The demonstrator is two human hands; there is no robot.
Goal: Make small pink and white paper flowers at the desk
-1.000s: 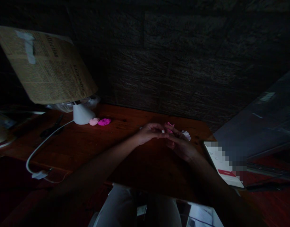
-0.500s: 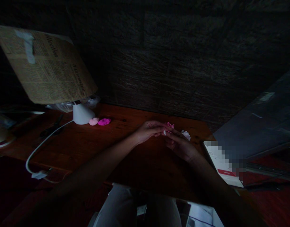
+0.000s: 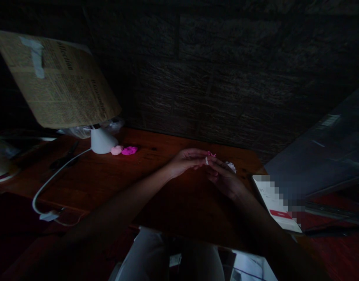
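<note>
Both my hands meet over the far middle of a red-brown wooden table [image 3: 115, 183]. My left hand [image 3: 183, 160] has its fingers curled and pinches a small white piece [image 3: 206, 160] at the fingertips. My right hand [image 3: 224, 178] is curled beside it, fingertips touching the left hand's. Just behind the fingers a small pink piece [image 3: 211, 154] peeks out, and a white crumpled lump [image 3: 231, 166] lies right of the hands. What the right hand's fingers hold is hidden in the dim light.
A white lamp base [image 3: 101, 141] with a newspaper shade [image 3: 58, 84] stands at the back left, its white cable [image 3: 47, 183] trailing forward. A pale pink lump [image 3: 116, 150] and a magenta lump [image 3: 129, 150] lie beside it. A printed card [image 3: 274, 203] lies right. A dark brick wall [image 3: 226, 78] is behind.
My hands shifted slightly away from me and the fingertips drew closer together; the white piece now shows at the left fingertips. Everything else stayed put.
</note>
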